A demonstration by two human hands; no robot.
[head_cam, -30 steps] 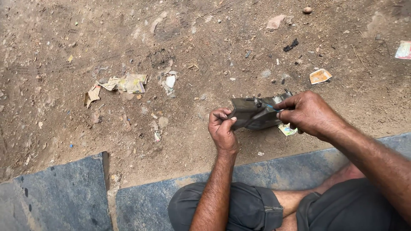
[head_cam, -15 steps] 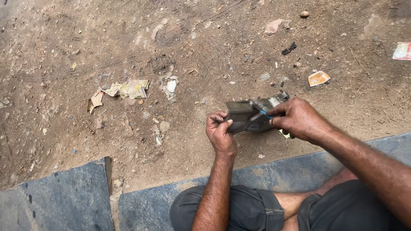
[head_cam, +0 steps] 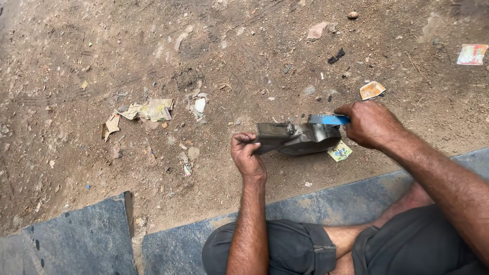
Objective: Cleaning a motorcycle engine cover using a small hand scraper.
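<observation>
Dark metal piece (head_cam: 298,138) worked over dirt ground (head_cam: 153,61).
Left hand (head_cam: 246,154) gripped its end; right hand (head_cam: 371,124) closed on blue-handled tool (head_cam: 328,119), mid-stroke; steady hold needed.

Dark bent metal sheet (head_cam: 298,138) on dirt, blue-handled tool (head_cam: 328,119) atop.

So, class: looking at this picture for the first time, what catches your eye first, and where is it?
At centre, a dark, bent metal piece is gripped at its left end by the left hand. The right hand holds a blue-handled tool against its right end. Crumpled paper scraps lie on the dirt to the left.
</observation>
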